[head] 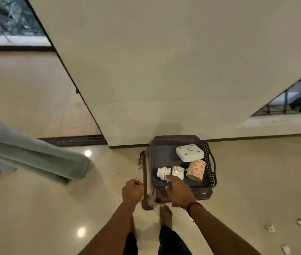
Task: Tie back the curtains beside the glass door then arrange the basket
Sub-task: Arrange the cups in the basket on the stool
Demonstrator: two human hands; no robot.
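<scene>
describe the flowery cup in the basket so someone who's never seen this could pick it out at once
Find the dark basket on the low stool against the cream wall. Along its right side, just in front of the white square box, the flowery cup lies tipped over. It is the largest cup there, cream with red-orange flowers, unlike the two small white gold-trimmed cups left of it.

1. The floor (35, 208) is glossy polished tile, mirroring lamps.
2. The basket (211, 173) is dark perforated plastic.
3. The cups (178, 173) look like glazed ceramic.
4. The curtain (26, 153) is soft matt cloth.
5. The wall (164, 70) is smooth and matt.
</scene>
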